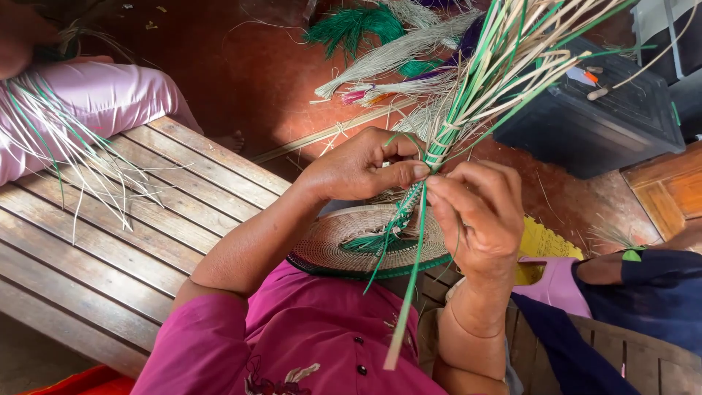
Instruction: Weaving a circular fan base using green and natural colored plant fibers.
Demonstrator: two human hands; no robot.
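My left hand (362,164) and my right hand (479,212) pinch a braided band of green and pale straw strips (406,208) between thumbs and fingers. Above the hands the loose strips (504,58) fan out up and to the right. One long green and pale strip (409,292) hangs down toward my magenta shirt. Below the hands lies a round woven piece with a green rim (336,245), resting on my lap.
A slatted wooden bench (110,241) lies to the left, with another person in pink clothing (95,95) holding straw strips. Bundles of green and pale straw (380,44) lie on the red floor. A dark plastic box (592,117) stands at right. Another person's dark sleeve (658,285) is at lower right.
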